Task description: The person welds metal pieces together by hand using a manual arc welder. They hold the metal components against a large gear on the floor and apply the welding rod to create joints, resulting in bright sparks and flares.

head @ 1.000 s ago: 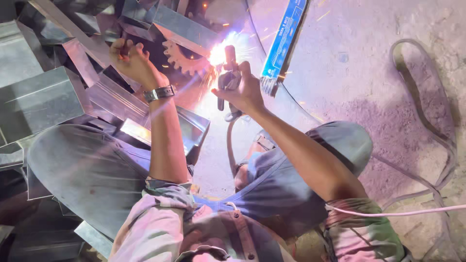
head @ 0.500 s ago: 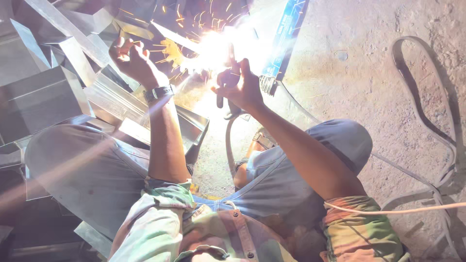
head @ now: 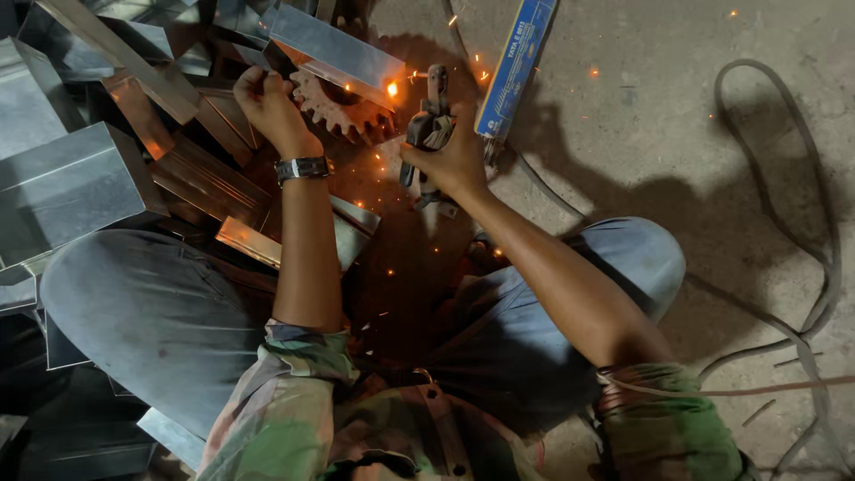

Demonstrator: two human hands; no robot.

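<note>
Toothed gear [head: 343,109] between left hand [head: 264,98], right hand [head: 450,160].

The right hand [head: 454,165] grips a welding electrode holder [head: 432,120], its tip glowing orange at a toothed gear [head: 343,111] toward eleven o'clock. The left hand [head: 267,102] steadies the metal channel [head: 334,53] over that gear. A black cable [head: 802,223] loops at three o'clock.
</note>
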